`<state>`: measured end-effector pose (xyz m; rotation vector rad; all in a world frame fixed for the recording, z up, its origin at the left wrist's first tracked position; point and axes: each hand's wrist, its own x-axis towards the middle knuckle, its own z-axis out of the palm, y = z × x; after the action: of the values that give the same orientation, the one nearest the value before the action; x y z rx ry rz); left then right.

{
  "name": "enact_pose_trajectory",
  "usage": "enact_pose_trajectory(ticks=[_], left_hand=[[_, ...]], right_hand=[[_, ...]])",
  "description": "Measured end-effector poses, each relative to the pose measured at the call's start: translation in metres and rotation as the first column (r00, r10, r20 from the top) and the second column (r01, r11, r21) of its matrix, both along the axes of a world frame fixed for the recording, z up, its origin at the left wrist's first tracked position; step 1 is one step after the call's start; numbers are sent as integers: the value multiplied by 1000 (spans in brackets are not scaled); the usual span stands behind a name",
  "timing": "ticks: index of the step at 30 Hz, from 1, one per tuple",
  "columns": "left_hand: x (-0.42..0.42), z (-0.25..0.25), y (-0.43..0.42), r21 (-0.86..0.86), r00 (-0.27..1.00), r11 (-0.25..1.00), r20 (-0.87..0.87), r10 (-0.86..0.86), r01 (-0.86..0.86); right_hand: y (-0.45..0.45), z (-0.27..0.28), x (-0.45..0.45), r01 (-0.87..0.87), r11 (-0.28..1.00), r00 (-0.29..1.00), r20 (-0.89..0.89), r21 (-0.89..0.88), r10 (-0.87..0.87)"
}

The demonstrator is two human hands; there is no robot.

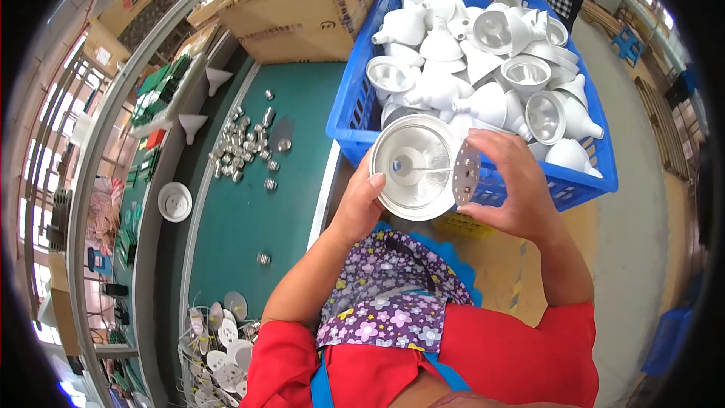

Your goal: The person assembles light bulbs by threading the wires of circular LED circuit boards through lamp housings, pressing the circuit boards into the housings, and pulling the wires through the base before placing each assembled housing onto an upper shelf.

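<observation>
Green bench (242, 234) surface spans left of centre. Mid-frame, the left hand (359, 202) grips a white reflector cup (408, 181); the right hand (517, 189) pinches a dotted disc (467, 175).

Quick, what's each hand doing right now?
Left hand: holding a white lamp cup by its side.
Right hand: pinching a round disc between thumb and fingers.
</observation>
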<state>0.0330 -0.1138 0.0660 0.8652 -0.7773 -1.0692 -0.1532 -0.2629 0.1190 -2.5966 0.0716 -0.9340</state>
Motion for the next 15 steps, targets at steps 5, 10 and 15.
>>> enact_pose_trajectory(ticks=[5,10,15], left_hand=[[-8,-9,26,-36,999,999,19,36,-35],[-10,-10,43,-37,997,997,54,63,-61],[-15,-8,52,-36,998,997,-20,67,-67]], right_hand=[[27,5,14,-13,995,999,-43,-100,8],[41,5,24,-27,984,992,-126,-176,5],[51,6,31,-42,975,984,-180,-218,3]])
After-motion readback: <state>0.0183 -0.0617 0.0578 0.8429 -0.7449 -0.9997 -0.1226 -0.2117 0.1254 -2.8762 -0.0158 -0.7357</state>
